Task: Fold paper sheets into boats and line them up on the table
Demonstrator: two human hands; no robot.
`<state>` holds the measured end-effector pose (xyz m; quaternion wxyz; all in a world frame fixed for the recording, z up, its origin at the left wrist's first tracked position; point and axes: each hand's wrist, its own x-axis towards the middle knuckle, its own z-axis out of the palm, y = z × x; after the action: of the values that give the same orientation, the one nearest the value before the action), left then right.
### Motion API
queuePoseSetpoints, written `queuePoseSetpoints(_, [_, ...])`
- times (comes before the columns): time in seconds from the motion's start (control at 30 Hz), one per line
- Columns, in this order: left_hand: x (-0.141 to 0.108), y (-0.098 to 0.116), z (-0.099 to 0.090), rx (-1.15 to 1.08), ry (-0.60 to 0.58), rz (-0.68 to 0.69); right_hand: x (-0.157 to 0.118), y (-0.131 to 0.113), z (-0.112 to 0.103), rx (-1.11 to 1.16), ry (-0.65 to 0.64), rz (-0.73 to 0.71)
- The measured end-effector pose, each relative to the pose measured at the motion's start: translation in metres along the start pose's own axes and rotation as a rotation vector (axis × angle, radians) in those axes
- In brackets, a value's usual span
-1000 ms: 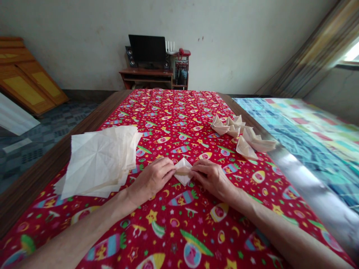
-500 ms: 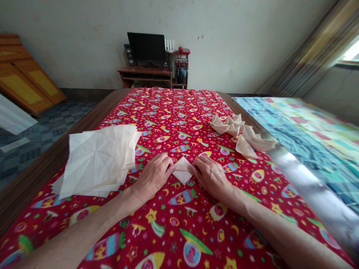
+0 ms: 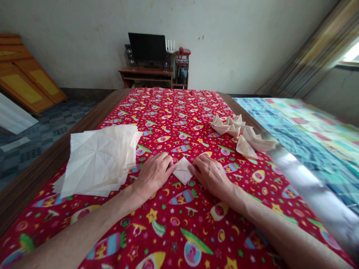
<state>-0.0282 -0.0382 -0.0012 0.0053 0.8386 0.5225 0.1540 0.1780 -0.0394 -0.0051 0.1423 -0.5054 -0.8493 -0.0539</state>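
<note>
A small folded white paper (image 3: pixel 184 172) lies diamond-shaped on the red patterned cloth (image 3: pixel 179 231), with a crease running across its middle. My left hand (image 3: pixel 157 168) is closed at its left corner, thumb and curled fingers gripping the edge. At the opposite corner my right hand (image 3: pixel 209 171) pinches the paper the same way. Both fingertips are partly hidden by the knuckles. Left of my left hand sits a stack of creased white paper sheets (image 3: pixel 95 160). Several folded paper shapes (image 3: pixel 246 145) stand in a cluster beyond my right hand.
The cloth covers a table with a dark wooden edge (image 3: pixel 81 116). To the right is a bed with a checked cover (image 3: pixel 303 127). Against the far wall stands a desk (image 3: pixel 146 71) with a monitor (image 3: pixel 147 49), and a red telephone (image 3: pixel 184 51) is beside it.
Both hands keep their hold on the folded paper, almost still. The paper's upper layer looks pressed a little flatter, and the whole view has shifted very slightly.
</note>
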Motion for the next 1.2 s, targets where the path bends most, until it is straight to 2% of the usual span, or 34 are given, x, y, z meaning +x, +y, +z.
queuePoseSetpoints(0.1, [-0.001, -0.002, 0.002, -0.034, 0.018, 0.01, 0.0, 0.001, -0.002, 0.052, -0.017, 0.019])
queuePoseSetpoints(0.23, [-0.002, -0.003, 0.001, -0.038, 0.035, 0.016, -0.001, 0.003, -0.005, 0.127, 0.023, 0.038])
queuePoseSetpoints(0.5, [0.005, 0.006, 0.005, -0.056, 0.088, -0.031, -0.002, -0.001, 0.0, 0.202, 0.078, 0.01])
queuePoseSetpoints(0.97, [0.008, 0.01, 0.003, -0.01, 0.087, -0.028, 0.004, -0.001, 0.001, 0.135, 0.083, -0.022])
queuePoseSetpoints(1.2, [0.007, -0.001, 0.003, -0.102, 0.06, -0.03, 0.002, 0.007, -0.001, 0.179, 0.047, 0.0])
